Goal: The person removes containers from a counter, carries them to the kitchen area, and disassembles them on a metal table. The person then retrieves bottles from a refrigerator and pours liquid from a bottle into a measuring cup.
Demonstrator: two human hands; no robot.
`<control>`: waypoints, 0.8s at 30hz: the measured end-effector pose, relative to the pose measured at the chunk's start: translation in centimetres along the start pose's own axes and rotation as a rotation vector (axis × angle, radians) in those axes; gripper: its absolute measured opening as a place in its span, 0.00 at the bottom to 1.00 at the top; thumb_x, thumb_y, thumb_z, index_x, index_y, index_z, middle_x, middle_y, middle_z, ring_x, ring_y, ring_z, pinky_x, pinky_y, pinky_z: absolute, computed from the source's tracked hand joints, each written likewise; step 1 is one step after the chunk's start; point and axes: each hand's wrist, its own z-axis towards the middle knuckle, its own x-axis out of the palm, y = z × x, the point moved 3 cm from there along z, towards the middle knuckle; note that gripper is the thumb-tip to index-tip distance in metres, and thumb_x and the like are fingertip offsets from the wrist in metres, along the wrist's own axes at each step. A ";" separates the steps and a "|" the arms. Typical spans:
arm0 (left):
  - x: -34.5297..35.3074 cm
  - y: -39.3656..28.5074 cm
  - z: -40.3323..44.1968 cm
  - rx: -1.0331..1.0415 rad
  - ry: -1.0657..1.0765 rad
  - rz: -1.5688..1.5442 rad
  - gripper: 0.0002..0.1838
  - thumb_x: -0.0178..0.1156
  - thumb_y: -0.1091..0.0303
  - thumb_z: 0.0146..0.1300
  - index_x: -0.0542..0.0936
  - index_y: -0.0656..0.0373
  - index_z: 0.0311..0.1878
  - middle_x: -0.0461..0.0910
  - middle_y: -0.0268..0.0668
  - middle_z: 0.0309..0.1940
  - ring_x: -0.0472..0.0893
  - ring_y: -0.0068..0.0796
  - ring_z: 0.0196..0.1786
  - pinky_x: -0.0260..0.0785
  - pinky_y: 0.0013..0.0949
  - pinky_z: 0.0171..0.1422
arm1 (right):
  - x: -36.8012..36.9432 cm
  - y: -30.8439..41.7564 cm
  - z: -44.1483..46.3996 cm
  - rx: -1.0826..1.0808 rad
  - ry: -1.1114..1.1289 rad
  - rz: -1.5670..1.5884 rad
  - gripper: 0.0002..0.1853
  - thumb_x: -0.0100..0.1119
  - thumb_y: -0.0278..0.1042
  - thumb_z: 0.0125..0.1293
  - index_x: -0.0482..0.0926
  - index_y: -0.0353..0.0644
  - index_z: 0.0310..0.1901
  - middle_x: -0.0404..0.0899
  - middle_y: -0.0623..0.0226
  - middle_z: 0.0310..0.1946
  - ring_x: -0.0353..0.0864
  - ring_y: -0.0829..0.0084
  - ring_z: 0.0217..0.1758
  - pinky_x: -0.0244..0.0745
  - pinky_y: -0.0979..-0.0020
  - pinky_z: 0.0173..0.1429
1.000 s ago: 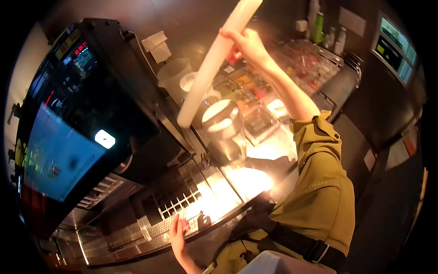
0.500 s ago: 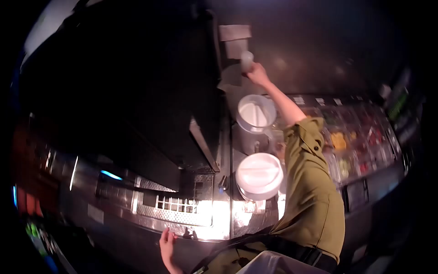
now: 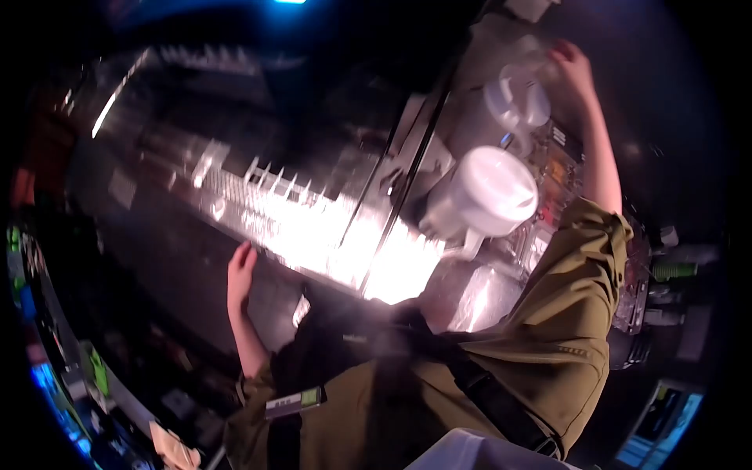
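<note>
Right hand (image 3: 572, 66) by the jugs (image 3: 498, 192), grip too blurred to tell; left hand (image 3: 241, 269) near the desk (image 3: 399, 270), grip loosely apart.

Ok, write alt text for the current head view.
A person's right hand is extended beyond two white-lidded pitchers on a brightly lit metal counter; blur hides whether it holds anything. The left hand hangs beside the counter's front edge.
</note>
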 end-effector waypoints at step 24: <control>-23.5 37.2 -4.4 -0.700 -0.243 -0.467 0.09 0.55 0.63 0.61 0.75 0.57 0.41 0.77 0.32 0.32 0.76 0.18 0.29 0.64 0.20 0.29 | 23.9 23.7 -42.9 0.278 0.050 -0.156 0.14 0.57 0.39 0.58 0.77 0.38 0.39 0.77 0.59 0.34 0.77 0.65 0.37 0.71 0.68 0.44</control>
